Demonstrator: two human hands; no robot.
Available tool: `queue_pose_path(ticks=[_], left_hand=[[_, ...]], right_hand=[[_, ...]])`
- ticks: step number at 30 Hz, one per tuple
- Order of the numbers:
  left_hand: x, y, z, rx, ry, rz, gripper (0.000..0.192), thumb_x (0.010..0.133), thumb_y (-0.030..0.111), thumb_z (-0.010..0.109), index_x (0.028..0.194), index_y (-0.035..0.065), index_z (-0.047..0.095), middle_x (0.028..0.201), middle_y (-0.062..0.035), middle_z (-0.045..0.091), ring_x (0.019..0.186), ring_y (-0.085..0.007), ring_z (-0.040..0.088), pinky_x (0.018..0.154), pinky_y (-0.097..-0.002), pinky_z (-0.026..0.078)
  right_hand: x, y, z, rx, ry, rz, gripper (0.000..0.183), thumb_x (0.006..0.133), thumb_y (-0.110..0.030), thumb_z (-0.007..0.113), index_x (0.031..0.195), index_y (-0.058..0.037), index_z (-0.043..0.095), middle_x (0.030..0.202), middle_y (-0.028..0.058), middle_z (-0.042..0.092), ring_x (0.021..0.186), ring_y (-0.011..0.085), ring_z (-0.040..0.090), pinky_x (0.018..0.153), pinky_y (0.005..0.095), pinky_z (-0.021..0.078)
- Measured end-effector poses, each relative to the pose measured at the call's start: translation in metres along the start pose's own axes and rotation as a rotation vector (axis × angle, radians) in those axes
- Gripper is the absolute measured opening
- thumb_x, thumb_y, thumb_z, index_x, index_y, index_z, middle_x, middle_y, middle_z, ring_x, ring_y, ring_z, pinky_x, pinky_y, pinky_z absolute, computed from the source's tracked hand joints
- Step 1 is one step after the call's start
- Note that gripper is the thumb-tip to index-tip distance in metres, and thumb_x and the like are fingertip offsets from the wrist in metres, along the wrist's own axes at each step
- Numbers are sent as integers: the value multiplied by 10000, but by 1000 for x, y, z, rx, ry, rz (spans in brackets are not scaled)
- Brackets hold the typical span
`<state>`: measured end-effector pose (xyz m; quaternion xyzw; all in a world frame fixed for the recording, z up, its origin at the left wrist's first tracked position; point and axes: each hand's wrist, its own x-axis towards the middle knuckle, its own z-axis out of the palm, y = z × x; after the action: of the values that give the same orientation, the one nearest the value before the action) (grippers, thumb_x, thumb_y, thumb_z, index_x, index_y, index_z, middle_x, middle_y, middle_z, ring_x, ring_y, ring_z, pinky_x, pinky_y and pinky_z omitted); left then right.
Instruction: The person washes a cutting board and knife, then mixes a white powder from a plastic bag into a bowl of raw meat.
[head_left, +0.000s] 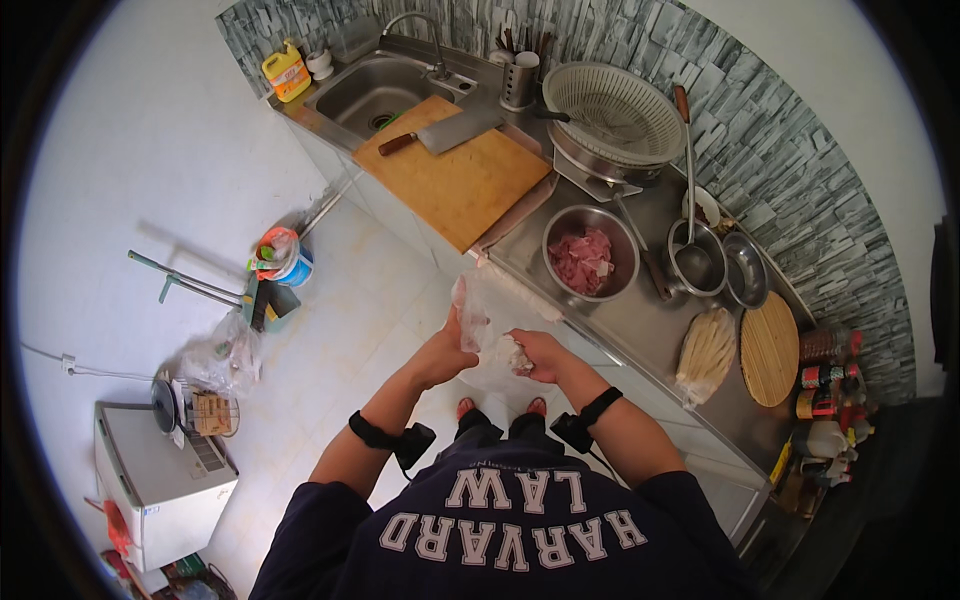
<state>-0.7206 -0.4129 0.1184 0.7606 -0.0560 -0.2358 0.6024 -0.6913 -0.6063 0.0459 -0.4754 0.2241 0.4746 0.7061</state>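
Note:
A clear plastic bag (484, 315) hangs between my hands, in front of the counter's edge. My left hand (448, 349) holds its left side, with the upper fingers partly behind or inside the film. In my right hand (541, 354) is a crumpled whitish bundle (515, 355); whether it is part of the bag or something in it I cannot tell. Beyond the right hand, on the counter, stands a steel bowl (634, 264) of raw sliced meat (581, 260). A wooden cutting board (450, 180) carries a cleaver (459, 131) with a wooden handle.
The steel counter (517, 251) bears a colander (615, 112), a ladle (691, 187) in a steel pot (697, 259), a bagged pale food (705, 356) and a round wooden board (770, 349). A sink (379, 94) is at back left. On the floor stand a bin (296, 262) and a dustpan (281, 304).

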Motion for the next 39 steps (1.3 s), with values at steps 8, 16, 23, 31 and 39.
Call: queue_pose_path(ticks=[8,16,23,31,39], left_hand=[[17,-1,-13,-443,92,-38,1008,689,-79,489,1363,228,-195,1203,-175,437,855,-204,523,746,-296,431],[15,-5,-45,-479,220,-49,999,672,-65,485,1378,238,-154,1176,-194,453,822,-214,524,773,-317,436],[8,16,-76,-446,320,-33,989,660,-89,467,1390,228,-120,1170,-195,449,817,-192,513,775,-301,430],[19,19,-109,-495,442,-55,995,624,-107,457,1402,238,-59,1162,-192,440,820,-194,513,768,-294,438],[30,17,-148,-540,400,-93,985,629,-114,446,1403,225,-60,1162,-194,436,830,-204,514,783,-300,436]], right_hand=[[8,-39,-50,97,-222,-238,226,755,-168,613,948,-78,536,820,26,587,733,160,572,603,298,456],[14,-126,-120,23,257,-548,216,771,-160,590,964,-71,543,823,32,591,731,151,572,594,276,437],[33,-147,-130,-1252,712,-728,257,815,-183,483,913,34,581,869,216,591,833,379,552,756,441,435],[19,-133,-118,-1415,773,-581,206,797,-89,451,933,16,564,870,235,582,853,382,547,747,439,446],[13,-134,-116,-1482,653,-494,468,741,-221,582,1137,16,503,1156,275,472,1120,407,405,884,438,400]])
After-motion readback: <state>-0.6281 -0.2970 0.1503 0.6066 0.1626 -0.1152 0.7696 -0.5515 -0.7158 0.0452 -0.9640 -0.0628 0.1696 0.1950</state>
